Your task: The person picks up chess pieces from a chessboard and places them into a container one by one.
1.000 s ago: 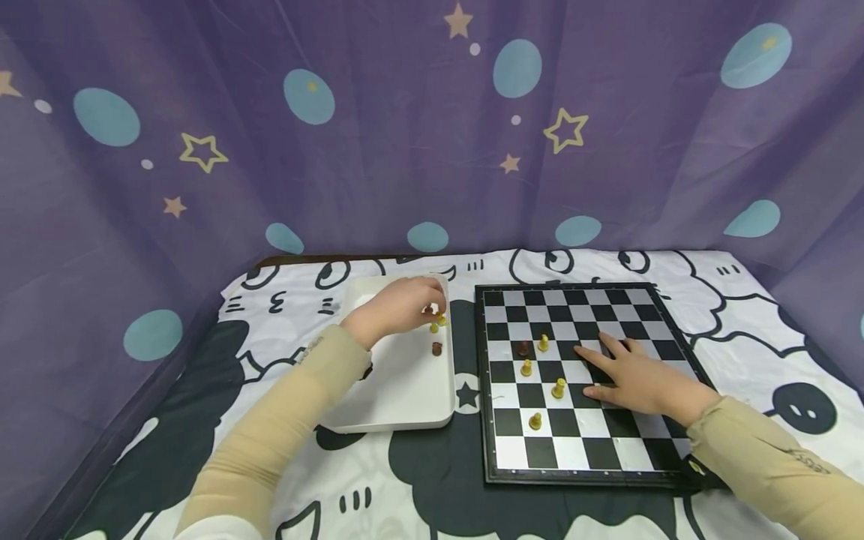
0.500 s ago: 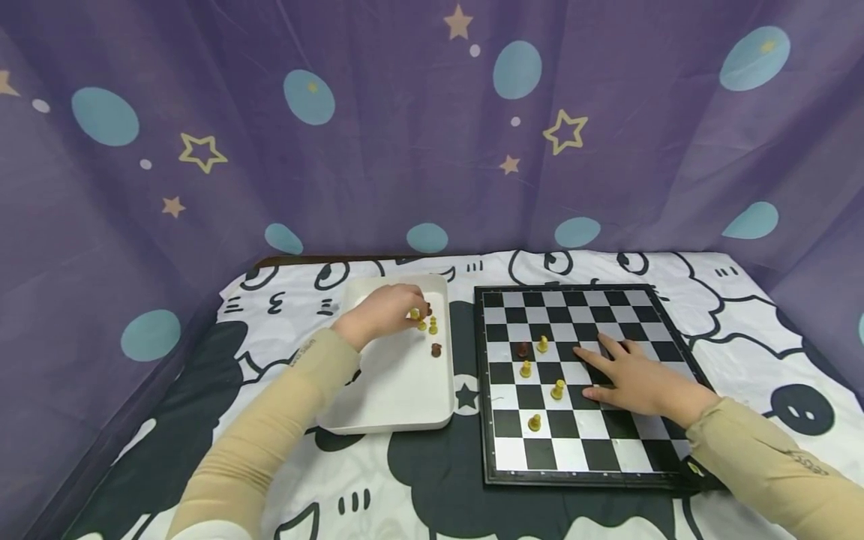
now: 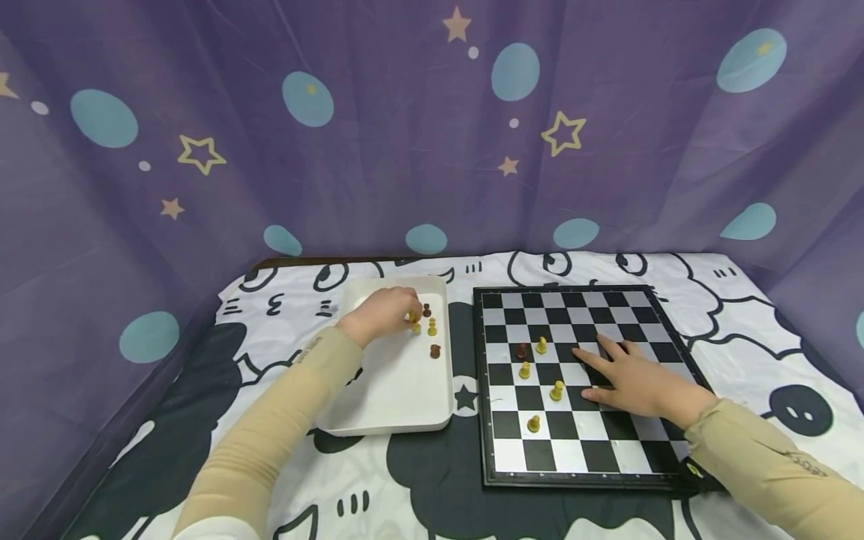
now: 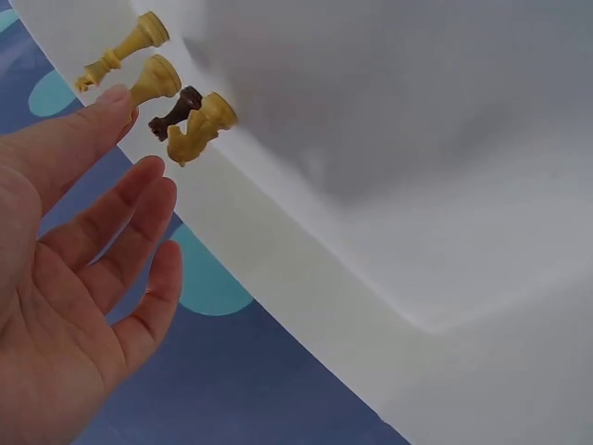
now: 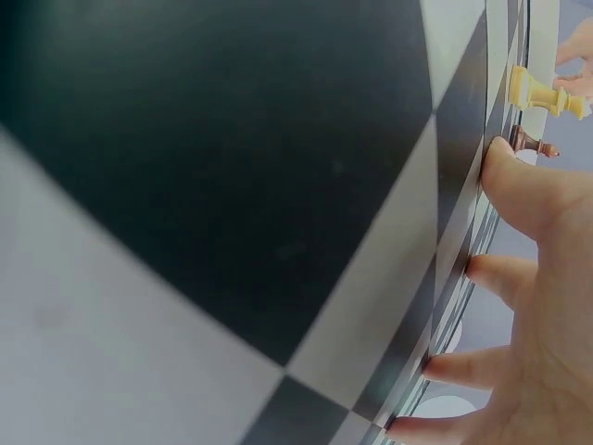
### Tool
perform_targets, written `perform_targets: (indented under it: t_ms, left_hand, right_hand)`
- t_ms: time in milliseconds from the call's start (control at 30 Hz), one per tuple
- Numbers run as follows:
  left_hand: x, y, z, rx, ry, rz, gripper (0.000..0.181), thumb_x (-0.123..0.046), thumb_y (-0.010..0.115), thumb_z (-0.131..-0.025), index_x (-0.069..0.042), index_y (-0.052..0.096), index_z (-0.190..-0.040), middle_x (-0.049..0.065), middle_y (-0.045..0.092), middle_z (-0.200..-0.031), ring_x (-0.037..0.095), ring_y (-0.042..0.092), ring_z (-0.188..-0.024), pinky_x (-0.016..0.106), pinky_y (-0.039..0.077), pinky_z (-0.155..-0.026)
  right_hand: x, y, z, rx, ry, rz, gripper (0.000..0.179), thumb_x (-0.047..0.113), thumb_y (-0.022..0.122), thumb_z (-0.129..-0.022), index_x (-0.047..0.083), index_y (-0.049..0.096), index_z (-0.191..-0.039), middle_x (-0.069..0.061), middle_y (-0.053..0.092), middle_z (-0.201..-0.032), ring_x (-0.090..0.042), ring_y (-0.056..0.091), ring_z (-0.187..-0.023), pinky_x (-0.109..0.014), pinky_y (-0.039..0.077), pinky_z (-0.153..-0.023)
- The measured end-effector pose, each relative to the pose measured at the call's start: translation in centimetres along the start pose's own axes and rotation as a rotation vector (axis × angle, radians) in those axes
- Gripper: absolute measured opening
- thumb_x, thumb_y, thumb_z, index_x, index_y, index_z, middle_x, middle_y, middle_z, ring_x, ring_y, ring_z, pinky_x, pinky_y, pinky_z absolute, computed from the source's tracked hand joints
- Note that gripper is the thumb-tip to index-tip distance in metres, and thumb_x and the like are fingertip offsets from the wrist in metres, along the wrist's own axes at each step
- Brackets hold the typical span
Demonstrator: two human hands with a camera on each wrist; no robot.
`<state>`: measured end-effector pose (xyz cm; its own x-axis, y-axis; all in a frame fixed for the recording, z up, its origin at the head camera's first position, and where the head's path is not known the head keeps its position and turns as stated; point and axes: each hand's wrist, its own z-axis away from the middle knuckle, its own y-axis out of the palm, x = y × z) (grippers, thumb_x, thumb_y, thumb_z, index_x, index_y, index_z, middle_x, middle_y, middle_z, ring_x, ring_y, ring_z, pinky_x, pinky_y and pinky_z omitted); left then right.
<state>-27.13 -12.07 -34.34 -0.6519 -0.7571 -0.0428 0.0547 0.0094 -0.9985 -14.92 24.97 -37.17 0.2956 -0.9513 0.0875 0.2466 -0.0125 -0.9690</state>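
Over the white tray (image 3: 378,409), my left hand (image 3: 385,313) pinches a yellow chess piece (image 4: 156,78) between thumb and fingers; its top is hidden by the thumb. Around it in the tray stand a yellow knight (image 4: 199,130), a small dark chess piece (image 4: 176,113) and a tall yellow piece (image 4: 130,46). A dark red-brown piece (image 3: 435,351) stands nearer the tray's right wall. My right hand (image 3: 631,379) rests with spread fingers on the black-and-white chessboard (image 3: 567,454), to the right of several yellow pieces and one dark piece (image 3: 522,350).
On the board's left half are yellow pieces, one of them (image 3: 556,390) closest to my right thumb. Something black (image 3: 355,377) shows partly beside my left sleeve in the tray. A patterned cloth (image 3: 351,495) covers the table, and a purple curtain (image 3: 385,180) hangs behind.
My left hand has moved left within the tray, uncovering the small dark piece, and now holds a yellow piece near another yellow one. My right hand has stayed put.
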Motion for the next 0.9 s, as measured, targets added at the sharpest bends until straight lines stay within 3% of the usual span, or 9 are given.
perform_targets:
  t_ms: [900]
  left_hand:
    - [0.33,0.68,-0.84,0.065,-0.041,0.022,0.006,-0.015,0.069,-0.083,-0.013,0.072,-0.088,0.003,0.063,-0.094,0.017,0.060,-0.087,0.034,0.050,-0.081]
  right_hand:
    - [0.05,0.00,-0.02,0.005,0.010,-0.007,0.079,0.069,0.047,-0.080,0.020,0.039,-0.142,-0.030,0.027,-0.145,-0.062,0.026,-0.125,-0.069,0.040,-0.083]
